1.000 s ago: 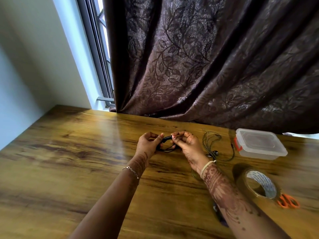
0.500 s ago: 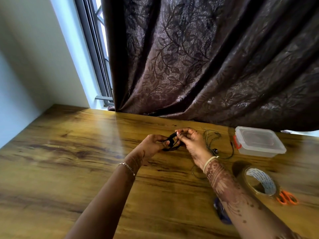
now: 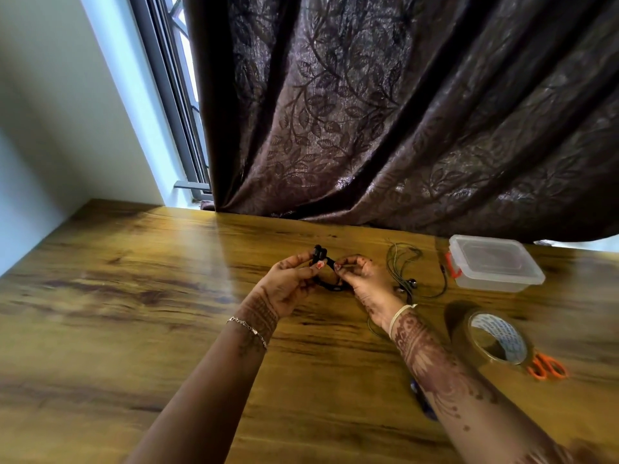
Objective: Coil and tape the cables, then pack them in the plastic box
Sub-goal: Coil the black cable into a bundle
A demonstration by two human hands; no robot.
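Observation:
A small coil of black cable [image 3: 330,283] hangs between both hands just above the wooden table [image 3: 134,296]. My left hand [image 3: 288,286] pinches its left side, where two black plug ends stick up. My right hand [image 3: 365,283] pinches the right side of the coil. A second thin dark cable with earbuds [image 3: 407,262] lies loose on the table to the right. The clear plastic box [image 3: 495,262] with its lid on and an orange clip stands at the far right.
A roll of brown packing tape [image 3: 495,339] stands on edge at the right, with orange-handled scissors [image 3: 547,366] just behind it. A dark blue object [image 3: 422,398] lies partly under my right forearm. A dark curtain [image 3: 402,112] hangs along the table's back edge.
The coil has been turned in my fingers and its plug ends now stick up above my left thumb. Both hands stay close together over the same spot.

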